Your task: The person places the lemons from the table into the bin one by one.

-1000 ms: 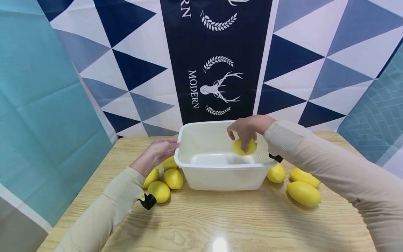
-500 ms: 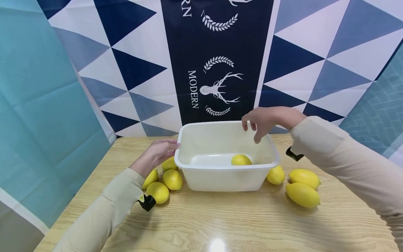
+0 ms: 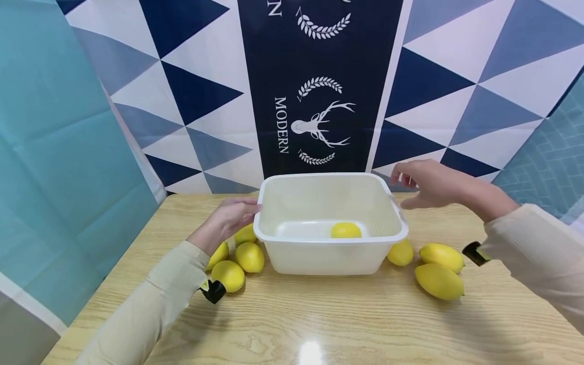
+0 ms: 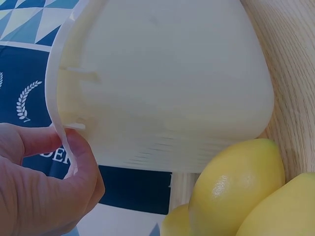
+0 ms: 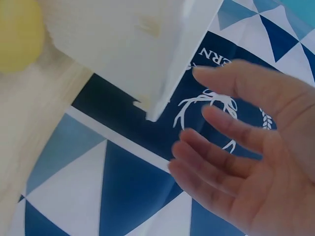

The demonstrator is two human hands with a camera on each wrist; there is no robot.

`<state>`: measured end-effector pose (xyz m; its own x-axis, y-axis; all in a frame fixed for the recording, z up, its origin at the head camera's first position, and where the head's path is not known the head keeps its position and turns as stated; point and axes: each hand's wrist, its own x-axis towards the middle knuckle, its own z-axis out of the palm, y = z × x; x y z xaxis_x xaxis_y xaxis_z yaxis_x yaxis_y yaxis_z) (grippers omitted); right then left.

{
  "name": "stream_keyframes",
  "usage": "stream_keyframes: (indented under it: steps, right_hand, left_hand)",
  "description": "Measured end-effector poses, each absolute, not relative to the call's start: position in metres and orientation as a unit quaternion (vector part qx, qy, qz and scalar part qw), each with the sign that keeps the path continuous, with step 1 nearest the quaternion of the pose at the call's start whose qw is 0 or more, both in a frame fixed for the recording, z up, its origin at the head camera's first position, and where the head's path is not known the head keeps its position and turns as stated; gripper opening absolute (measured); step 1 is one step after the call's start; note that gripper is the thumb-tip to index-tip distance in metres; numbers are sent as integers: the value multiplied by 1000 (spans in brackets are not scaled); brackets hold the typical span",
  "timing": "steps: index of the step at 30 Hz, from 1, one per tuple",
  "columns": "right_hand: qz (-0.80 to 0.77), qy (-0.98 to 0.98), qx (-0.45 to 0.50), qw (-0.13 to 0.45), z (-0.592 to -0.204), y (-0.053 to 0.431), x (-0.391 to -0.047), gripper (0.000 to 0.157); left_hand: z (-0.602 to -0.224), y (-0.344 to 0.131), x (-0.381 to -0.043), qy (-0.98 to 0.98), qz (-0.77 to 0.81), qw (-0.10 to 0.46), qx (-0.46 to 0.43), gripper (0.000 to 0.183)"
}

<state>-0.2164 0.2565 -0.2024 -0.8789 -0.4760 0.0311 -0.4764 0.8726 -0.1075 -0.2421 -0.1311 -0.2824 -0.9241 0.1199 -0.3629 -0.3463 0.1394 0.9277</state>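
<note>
One lemon (image 3: 345, 230) sits on the floor of a white plastic basin (image 3: 319, 257), right of its middle; four more lemons (image 3: 228, 276) lie by the basin's left end and three others (image 3: 439, 282) by its right, all on the wooden worktop (image 3: 292, 314). The fruit looks light, firm and smooth, apt to roll or slip, so its thickest part seems the best hold. The basin looks light, with walls that may flex a little; its projecting rim offers the natural grip. The left hand (image 3: 234, 214) pinches that rim at the left end between thumb and fingers. The right hand (image 3: 429, 182) hovers just beside the right rim, thumb well apart from loosely curved fingers, holding nothing.
</note>
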Motion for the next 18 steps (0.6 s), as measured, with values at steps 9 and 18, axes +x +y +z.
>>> stream_keyframes:
  steps: [9, 18]
  right_hand:
    - [68, -972, 200, 102, -225, 273, -189, 36]
    - [61, -972, 174, 147, -256, 283, -159, 43]
  left_hand:
    - [-279, -132, -242, 727, 661, 174, -75, 43]
    - [-282, -132, -241, 728, 659, 176, -75, 42]
